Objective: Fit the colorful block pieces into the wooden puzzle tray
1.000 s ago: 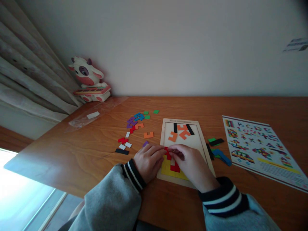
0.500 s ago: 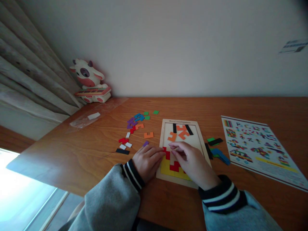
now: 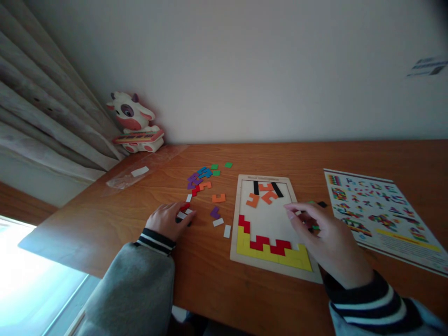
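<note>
Table (image 3: 206, 291): meets a pale wall (image 3: 245, 70) at twelve o'clock.
Board (image 3: 259, 262): lies flat, yellow pieces (image 3: 255, 253) along six o'clock.
Left hand (image 3: 164, 221): sits at the board's nine o'clock, partly spread around a red piece (image 3: 185, 206) and white pieces (image 3: 182, 215); cannot tell if gripping any.
Right hand (image 3: 327, 245): hovers at the board's three o'clock, almost pinched together; cannot tell if holding anything.
Grip: probably works best on opposite edges, without nudging neighbours.

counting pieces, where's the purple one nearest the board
The purple piece lies near the middle of the head view, left of the board, between an orange piece and a white piece.
</note>
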A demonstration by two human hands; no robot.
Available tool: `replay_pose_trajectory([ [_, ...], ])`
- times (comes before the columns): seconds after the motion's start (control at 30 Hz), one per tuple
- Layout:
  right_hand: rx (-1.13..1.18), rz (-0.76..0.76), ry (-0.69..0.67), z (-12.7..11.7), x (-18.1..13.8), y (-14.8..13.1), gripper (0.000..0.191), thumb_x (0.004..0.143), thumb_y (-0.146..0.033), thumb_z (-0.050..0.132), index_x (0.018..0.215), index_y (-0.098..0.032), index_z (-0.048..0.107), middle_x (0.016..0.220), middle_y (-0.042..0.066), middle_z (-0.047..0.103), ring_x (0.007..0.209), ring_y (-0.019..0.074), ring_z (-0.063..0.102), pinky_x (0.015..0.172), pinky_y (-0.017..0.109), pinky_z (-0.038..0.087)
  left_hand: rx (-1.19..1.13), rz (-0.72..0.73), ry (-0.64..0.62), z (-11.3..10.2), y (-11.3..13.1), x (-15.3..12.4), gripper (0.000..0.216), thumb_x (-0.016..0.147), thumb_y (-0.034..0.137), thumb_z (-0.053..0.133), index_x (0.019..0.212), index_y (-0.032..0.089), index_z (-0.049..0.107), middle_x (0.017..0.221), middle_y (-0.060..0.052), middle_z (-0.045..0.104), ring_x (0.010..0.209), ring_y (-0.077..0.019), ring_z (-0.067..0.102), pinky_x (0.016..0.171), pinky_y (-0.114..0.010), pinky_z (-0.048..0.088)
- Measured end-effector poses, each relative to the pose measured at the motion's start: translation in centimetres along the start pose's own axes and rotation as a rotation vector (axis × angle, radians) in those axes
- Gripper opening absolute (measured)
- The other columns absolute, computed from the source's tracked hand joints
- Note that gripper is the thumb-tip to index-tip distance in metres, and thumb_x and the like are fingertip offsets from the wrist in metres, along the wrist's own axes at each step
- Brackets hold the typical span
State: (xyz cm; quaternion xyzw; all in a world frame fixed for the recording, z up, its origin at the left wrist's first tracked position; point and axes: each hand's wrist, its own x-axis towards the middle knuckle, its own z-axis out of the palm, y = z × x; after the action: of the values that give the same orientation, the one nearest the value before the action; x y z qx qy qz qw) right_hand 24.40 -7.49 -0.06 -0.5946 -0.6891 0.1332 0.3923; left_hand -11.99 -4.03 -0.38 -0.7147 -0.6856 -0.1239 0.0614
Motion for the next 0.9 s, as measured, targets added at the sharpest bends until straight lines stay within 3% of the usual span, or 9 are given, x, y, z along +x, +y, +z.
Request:
replay_pose_trajectory([
  [0.27, -0.072, 0.077, 0.011, -1.2, -0.5, 0.9, 0.026, 0.089, -0.041, 0.049, 0.099, -0.024, 0.066, 0.088, 0.006, 0.070, 0.072, 0.0202, 0.065, 0.064, 0.033, 0.050, -0.030, 0.064, -0.055, 0.7, 0.2, 1.1, 0.040, 0.094, 0.048, 0.040, 0.097, 0.023, 0.071, 0.096, -0.007, 0.071, 0.089, -0.0232, 0.067, 0.077, -0.032, 0.050],
  [0.43, -0.068, 0.077, 0.053, -0.9, -0.4, 0.6, 0.027, 0.088, -0.042, 0.050, 0.098, -0.023, 0.067, 0.085, 0.006, 0.070, 0.070, 0.0204, 0.065, 0.062, 0.032, 0.050, 0.024, -0.048, -0.072, 0.5, 1.0, 2.5, 0.037, 0.088, 0.054, 0.050, 0.085, 0.023, 0.069, 0.093, -0.006, 0.070, 0.086, -0.0242, 0.066, 0.069, -0.030, 0.048],
  [0.67, -0.019, 0.070, 0.057, -0.7, 0.1, 0.2, 0.025, 0.088, -0.037, 0.050, 0.099, -0.021, 0.066, 0.090, 0.007, 0.071, 0.074, 0.0199, 0.065, 0.067, 0.033, 0.051, -0.016, -0.035, -0.069, 0.9, 0.8, 3.2, 0.022, 0.084, 0.036, 0.054, 0.097, 0.023, 0.067, 0.100, -0.005, 0.071, 0.092, -0.0246, 0.067, 0.075, -0.031, 0.051],
  [0.8, -0.019, 0.090, 0.065, -0.8, 0.2, 0.3, 0.025, 0.087, -0.037, 0.051, 0.098, -0.021, 0.066, 0.090, 0.007, 0.071, 0.075, 0.0202, 0.065, 0.067, 0.033, 0.051, -0.227, -0.076, -0.070, 1.2, 0.5, 3.1, 0.024, 0.079, 0.034, 0.060, 0.098, 0.023, 0.069, 0.096, -0.004, 0.072, 0.087, -0.0212, 0.070, 0.077, -0.030, 0.054],
  [0.9, -0.016, 0.089, 0.066, -0.8, 0.2, 0.4, 0.024, 0.088, -0.037, 0.051, 0.098, -0.022, 0.066, 0.091, 0.007, 0.071, 0.075, 0.0201, 0.065, 0.067, 0.033, 0.051, -0.486, -0.154, -0.138, 1.3, 0.2, 3.3, 0.036, 0.071, 0.037, 0.068, 0.103, 0.021, 0.068, 0.087, -0.003, 0.073, 0.079, -0.0204, 0.071, 0.073, -0.030, 0.057],
])
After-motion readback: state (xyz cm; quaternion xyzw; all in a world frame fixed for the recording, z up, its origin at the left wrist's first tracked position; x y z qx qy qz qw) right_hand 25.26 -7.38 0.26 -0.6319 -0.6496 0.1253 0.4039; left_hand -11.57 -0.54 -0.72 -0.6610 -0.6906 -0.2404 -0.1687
